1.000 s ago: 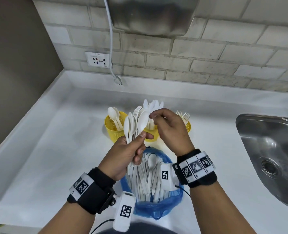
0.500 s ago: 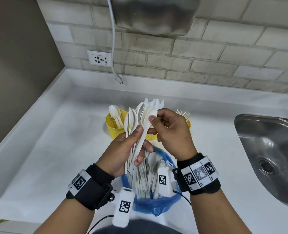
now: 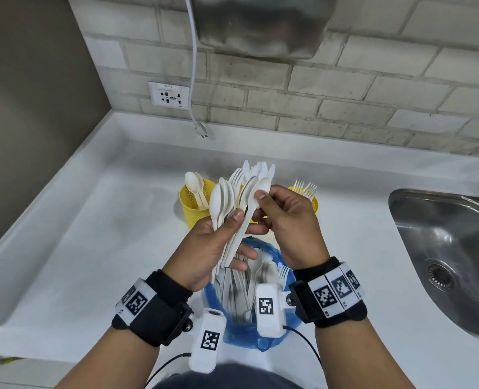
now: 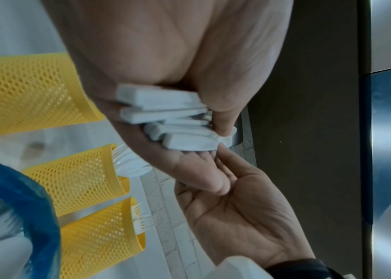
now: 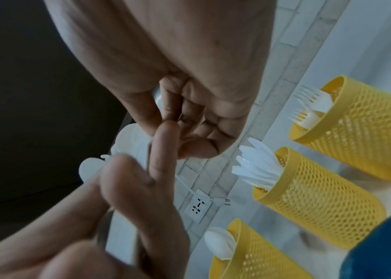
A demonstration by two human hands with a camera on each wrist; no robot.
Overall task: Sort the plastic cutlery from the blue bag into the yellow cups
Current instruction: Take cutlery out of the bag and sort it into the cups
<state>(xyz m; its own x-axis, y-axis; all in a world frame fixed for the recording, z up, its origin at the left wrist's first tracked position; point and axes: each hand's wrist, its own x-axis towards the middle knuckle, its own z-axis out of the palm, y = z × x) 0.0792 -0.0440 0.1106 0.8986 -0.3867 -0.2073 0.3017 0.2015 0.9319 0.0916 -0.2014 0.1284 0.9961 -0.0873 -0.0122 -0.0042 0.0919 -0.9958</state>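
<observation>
My left hand [image 3: 230,228] grips a fanned bundle of white plastic cutlery [image 3: 227,200], mostly spoons with a fork behind, upright above the blue bag [image 3: 246,332]. Its handle ends [image 4: 163,113] lie across the palm in the left wrist view. My right hand [image 3: 263,203] pinches the bowl of one spoon [image 3: 260,186] at the right side of that bundle. More cutlery stands in the bag. Behind the hands stand three yellow mesh cups: the left cup [image 3: 190,206] with spoons, the middle cup [image 5: 309,190] with knives, the right cup [image 3: 314,203] with forks.
The cups and bag stand on a white counter [image 3: 92,248]. A steel sink [image 3: 451,254] lies at the right. A brick wall runs behind, with a socket [image 3: 168,94], a hanging white cable [image 3: 194,80] and a metal box above.
My right hand came back from over the middle cup to the bundle and took one spoon's bowl between its fingers. The left hand raised the bundle slightly.
</observation>
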